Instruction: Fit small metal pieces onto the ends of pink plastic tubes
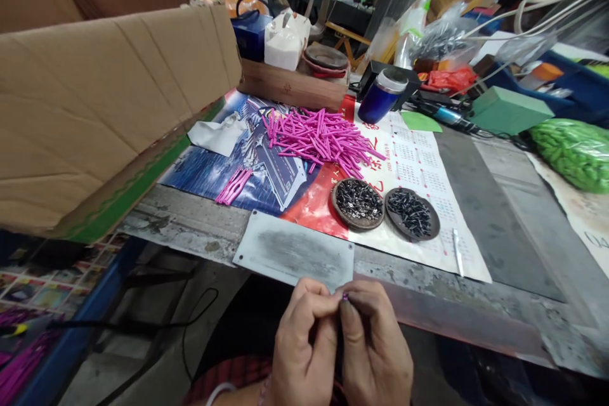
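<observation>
My left hand [307,336] and my right hand [373,336] meet fingertip to fingertip just off the near table edge. Both are closed in a pinch. A small purple piece [345,297] peeks out at the right fingertips; the rest of it is hidden, so its kind cannot be told. What the left fingers hold is covered. Beyond the hands lies a grey metal plate [295,246] with a dark smudged middle. Farther back is a heap of thin magenta sticks [323,136], with several more laid side by side [234,186] to its left.
Two round dishes hold small dark metal parts: one dish [358,226] at left, another dish [435,222] at right. A white pen-like item [457,252] lies nearby. A large cardboard box [114,82] fills the left. Behind stand a blue cup [380,101] and a wooden block [290,85].
</observation>
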Demonstrator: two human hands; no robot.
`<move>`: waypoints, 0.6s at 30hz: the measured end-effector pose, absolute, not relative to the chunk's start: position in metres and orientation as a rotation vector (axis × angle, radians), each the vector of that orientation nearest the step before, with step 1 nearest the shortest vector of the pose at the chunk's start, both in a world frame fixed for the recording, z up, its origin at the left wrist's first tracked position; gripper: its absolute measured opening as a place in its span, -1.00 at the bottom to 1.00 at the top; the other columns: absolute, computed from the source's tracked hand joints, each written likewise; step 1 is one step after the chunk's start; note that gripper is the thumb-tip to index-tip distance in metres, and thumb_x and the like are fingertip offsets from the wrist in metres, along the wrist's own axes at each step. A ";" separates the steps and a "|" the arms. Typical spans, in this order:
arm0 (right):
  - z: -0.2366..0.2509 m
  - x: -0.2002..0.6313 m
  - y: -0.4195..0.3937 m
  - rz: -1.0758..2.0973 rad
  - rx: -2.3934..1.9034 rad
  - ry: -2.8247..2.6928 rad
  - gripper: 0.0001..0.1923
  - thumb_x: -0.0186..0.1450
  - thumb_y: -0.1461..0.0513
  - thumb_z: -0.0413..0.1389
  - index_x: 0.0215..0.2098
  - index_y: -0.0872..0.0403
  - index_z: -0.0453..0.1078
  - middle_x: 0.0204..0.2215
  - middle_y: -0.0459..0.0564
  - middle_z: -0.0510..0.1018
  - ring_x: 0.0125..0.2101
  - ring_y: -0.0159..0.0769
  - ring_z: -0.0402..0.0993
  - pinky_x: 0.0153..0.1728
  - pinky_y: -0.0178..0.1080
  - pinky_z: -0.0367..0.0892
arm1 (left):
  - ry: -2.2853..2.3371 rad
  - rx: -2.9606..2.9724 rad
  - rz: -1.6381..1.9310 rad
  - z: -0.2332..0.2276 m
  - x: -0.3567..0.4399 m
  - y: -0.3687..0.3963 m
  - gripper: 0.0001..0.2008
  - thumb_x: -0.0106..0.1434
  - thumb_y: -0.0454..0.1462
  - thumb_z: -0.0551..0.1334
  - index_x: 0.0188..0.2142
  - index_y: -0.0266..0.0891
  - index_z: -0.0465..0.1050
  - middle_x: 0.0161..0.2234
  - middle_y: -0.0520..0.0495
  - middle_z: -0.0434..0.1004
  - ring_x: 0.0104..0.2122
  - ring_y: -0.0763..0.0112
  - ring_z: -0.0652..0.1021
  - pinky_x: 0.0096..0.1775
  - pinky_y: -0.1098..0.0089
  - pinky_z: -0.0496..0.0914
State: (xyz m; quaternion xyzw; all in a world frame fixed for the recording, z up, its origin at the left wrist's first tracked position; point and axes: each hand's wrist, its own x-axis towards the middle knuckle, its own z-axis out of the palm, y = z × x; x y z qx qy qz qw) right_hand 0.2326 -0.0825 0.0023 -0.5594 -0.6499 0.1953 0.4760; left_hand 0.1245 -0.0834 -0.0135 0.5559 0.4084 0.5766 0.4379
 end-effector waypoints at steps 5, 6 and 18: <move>0.008 0.228 -0.081 0.614 -1.369 -1.464 -0.87 0.45 0.28 0.04 -0.25 0.02 0.40 -0.36 -0.07 0.50 -0.34 -0.34 0.50 -0.30 -0.39 0.45 | 1.025 1.346 1.443 -0.014 0.125 -0.081 -0.74 0.42 -0.47 0.09 -0.12 -0.09 0.44 -0.27 0.03 0.37 -0.27 0.45 0.53 -0.21 0.52 0.44; 0.008 0.227 -0.081 0.638 -1.358 -1.439 -0.88 0.45 0.29 0.05 -0.24 0.02 0.41 -0.34 -0.06 0.51 -0.32 -0.34 0.51 -0.29 -0.39 0.46 | 1.019 1.343 1.449 -0.014 0.124 -0.080 -0.74 0.42 -0.47 0.09 -0.11 -0.09 0.44 -0.26 0.02 0.37 -0.27 0.45 0.53 -0.20 0.51 0.45; 0.005 0.228 -0.080 0.598 -1.308 -1.400 -0.77 0.45 0.19 0.09 -0.37 0.03 0.45 -0.47 -0.08 0.52 -0.48 -0.35 0.46 -0.43 -0.36 0.40 | 0.991 1.360 1.524 -0.024 0.125 -0.088 -0.75 0.40 -0.45 0.10 -0.11 -0.12 0.45 -0.27 -0.01 0.35 -0.31 0.41 0.50 -0.25 0.47 0.44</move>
